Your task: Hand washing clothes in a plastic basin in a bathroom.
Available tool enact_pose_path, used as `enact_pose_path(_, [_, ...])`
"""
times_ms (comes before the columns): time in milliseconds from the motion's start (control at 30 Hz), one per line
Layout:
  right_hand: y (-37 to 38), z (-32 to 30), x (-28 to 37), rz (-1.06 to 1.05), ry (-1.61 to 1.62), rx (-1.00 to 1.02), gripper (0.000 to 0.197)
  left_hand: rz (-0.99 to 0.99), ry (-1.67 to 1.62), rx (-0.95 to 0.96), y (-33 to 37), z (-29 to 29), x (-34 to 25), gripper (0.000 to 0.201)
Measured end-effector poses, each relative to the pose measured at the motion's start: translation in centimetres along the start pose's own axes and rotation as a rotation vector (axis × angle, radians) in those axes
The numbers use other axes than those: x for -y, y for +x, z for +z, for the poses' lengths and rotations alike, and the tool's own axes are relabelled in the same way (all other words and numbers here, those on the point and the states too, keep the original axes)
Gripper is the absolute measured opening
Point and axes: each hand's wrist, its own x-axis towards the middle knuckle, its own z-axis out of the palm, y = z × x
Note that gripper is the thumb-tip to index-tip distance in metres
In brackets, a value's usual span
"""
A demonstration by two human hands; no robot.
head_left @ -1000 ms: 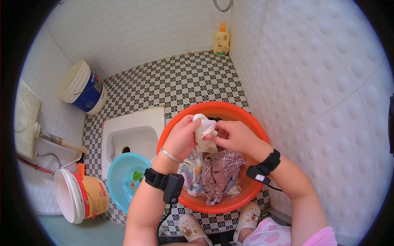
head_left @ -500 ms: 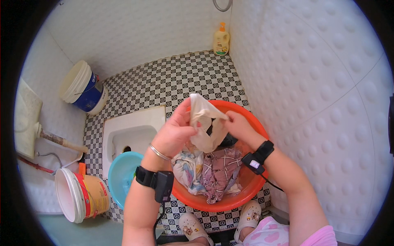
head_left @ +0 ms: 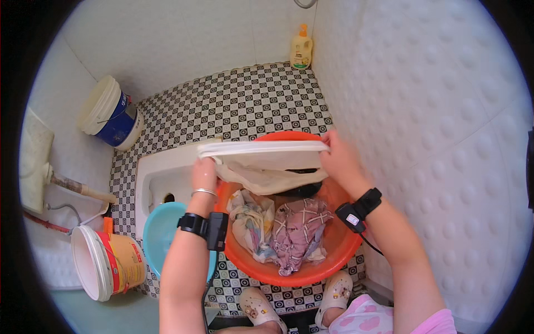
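Observation:
A cream garment with a white stretched band [head_left: 261, 160] hangs between my hands above the orange basin [head_left: 289, 278]. My left hand [head_left: 204, 175] grips one end of the band, and my right hand [head_left: 343, 162] is closed round the other end. Inside the basin lie a purple plaid cloth [head_left: 300, 231] and a pale patterned cloth [head_left: 250, 222], both crumpled. Something dark [head_left: 305, 190] shows behind the garment's lower edge; its kind is not clear.
Left of the basin a light blue basin [head_left: 161, 234] stands against a white squat toilet [head_left: 147, 172]. Two buckets, one yellow and red [head_left: 125, 261], one blue and white [head_left: 117, 119], are farther left. A pump bottle [head_left: 301, 50] stands by the far corner. A bumpy white wall [head_left: 434, 128] rises at right.
My hands have moved apart, left hand leftward and right hand up and rightward. The bunched cream garment is now pulled out wide, its band stretched nearly level.

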Motion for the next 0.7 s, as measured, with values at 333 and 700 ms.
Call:
enact_pose_path(333, [-6.6,11.1,-6.9,-0.181,-0.029,0.816,0.049,0.242,0.721,0.542,-0.5,8.9,10.7,0.044])
enact_pose_path(700, [-2.8,10.9,-8.7,0.226,-0.461,1.362,0.026,0.087,0.972,0.365,3.2,7.8,17.4,0.043])
